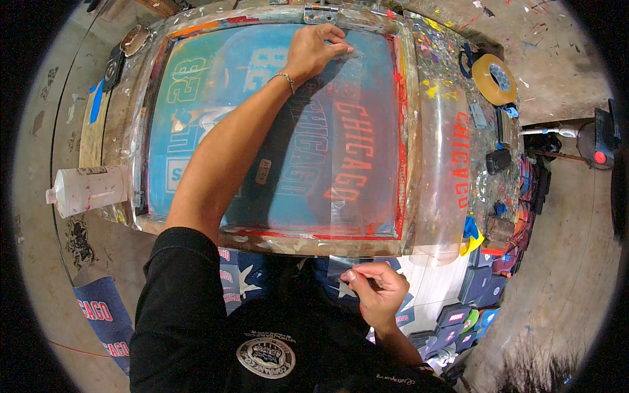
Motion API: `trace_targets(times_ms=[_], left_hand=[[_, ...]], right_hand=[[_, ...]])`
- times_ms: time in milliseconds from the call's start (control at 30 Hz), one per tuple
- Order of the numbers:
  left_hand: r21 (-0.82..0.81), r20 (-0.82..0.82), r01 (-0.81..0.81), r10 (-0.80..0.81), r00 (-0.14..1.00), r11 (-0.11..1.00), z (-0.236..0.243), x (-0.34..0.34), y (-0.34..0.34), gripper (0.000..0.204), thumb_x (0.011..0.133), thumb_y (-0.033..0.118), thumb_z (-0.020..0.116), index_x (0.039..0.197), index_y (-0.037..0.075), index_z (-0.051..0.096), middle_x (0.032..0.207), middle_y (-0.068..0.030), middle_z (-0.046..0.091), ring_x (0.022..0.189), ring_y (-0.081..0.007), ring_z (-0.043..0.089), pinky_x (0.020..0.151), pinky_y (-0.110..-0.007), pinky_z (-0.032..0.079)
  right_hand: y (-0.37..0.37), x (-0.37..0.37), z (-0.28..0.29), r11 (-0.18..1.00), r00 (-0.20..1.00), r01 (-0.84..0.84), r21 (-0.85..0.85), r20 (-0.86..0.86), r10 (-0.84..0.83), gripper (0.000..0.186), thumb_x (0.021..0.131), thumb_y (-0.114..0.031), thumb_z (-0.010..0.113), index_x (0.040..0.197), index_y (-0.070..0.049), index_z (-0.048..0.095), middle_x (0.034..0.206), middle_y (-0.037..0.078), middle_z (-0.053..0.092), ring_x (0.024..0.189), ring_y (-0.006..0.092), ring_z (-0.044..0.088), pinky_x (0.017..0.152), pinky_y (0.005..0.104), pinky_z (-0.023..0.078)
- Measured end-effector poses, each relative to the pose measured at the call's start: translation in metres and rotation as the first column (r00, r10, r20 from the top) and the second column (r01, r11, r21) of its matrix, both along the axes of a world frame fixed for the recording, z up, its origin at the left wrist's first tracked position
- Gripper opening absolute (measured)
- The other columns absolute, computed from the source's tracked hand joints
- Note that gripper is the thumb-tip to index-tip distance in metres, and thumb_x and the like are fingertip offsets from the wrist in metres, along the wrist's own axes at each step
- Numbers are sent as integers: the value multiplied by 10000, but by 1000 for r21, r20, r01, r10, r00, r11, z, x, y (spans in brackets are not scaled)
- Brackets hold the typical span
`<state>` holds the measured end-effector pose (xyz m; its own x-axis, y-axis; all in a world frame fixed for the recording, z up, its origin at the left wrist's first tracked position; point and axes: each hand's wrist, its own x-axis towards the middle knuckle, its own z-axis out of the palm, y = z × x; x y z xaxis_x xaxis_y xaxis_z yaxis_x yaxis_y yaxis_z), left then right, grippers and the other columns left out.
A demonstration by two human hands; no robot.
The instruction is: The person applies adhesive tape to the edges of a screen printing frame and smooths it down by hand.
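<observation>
A screen-printing screen [180, 131] in a worn wooden frame [409, 150] lies before me, its mesh blue with red-tinged areas and stencilled lettering. A long strip of clear tape [347, 219] runs along its right side. My left hand [313, 51] reaches across the screen to its far edge, fingertips closed on the tape's upper end, near a metal clamp [321, 14]. My right hand [380, 291] is below the frame's near edge, thumb and fingers pinching the tape's lower end. A curved clear sheet [439, 232] with red lettering lies right of the frame.
A tape roll [485, 88], black objects [498, 160] and yellow-and-blue scraps [472, 239] sit on the paint-spattered right side. A white bottle [88, 190] lies at the left. Printed dark fabric pieces [488, 288] are piled below right; another printed cloth [101, 314] hangs lower left.
</observation>
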<state>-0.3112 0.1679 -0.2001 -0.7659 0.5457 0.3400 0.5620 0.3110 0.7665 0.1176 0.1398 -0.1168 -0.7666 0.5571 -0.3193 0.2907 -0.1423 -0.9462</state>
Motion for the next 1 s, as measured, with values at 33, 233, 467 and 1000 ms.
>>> trace_targets(times_ms=[33,233,467,1000], left_hand=[[-12,-6,-6,6,1000,1000,0,0,-1,353,751,275,813,971,13,726,884,-93,755,767,-128,693,694,-263,524],[13,-7,-18,18,1000,1000,-6,-3,0,360,750,279,823,968,8,727,852,-82,753,741,-121,680,686,-260,519],[42,29,-5,4,1000,999,-9,-6,1,318,755,237,834,945,7,723,851,-69,751,734,-105,667,678,-247,514],[57,-53,-12,15,998,998,-8,-6,0,330,740,321,820,903,46,738,832,-97,746,706,-206,701,679,-311,538]], right_hand=[[0,1,-2,1000,1000,5,18,-5,-5,82,830,9,744,885,37,690,794,97,735,735,114,696,675,232,541],[-2,2,-3,997,999,36,61,-16,-35,83,812,5,763,859,30,699,769,87,728,698,94,674,638,221,520],[-2,2,-4,996,998,54,71,-42,-51,98,793,5,779,838,22,694,736,74,716,669,85,655,605,222,502],[-6,-6,-14,999,984,-9,45,-175,17,165,736,47,787,822,6,653,872,120,662,782,169,642,685,268,506]])
